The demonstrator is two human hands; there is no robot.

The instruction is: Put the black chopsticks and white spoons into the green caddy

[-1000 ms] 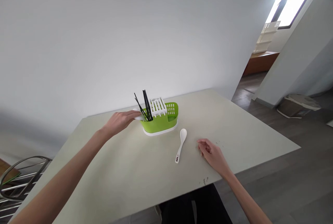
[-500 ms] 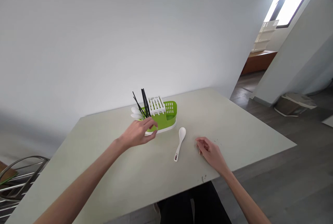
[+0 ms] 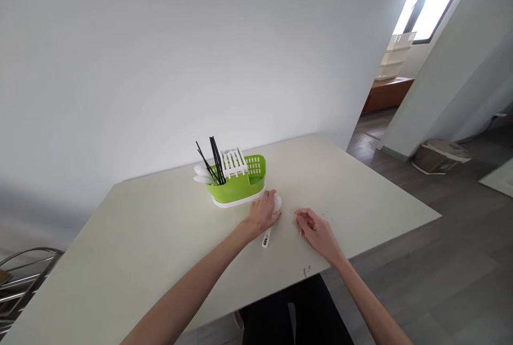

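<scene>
Spoon [image 3: 269, 230], white, centre frame on worktop [image 3: 140, 238]: left hand [image 3: 262, 213] covers it, fingers seemingly closing; right hand [image 3: 315, 230] beside, fingers loosely curled, empty.

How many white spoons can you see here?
3. One white spoon lies on the table under the left hand. Two white spoons stick out of the left end of the green caddy. More may be hidden inside it.
</scene>
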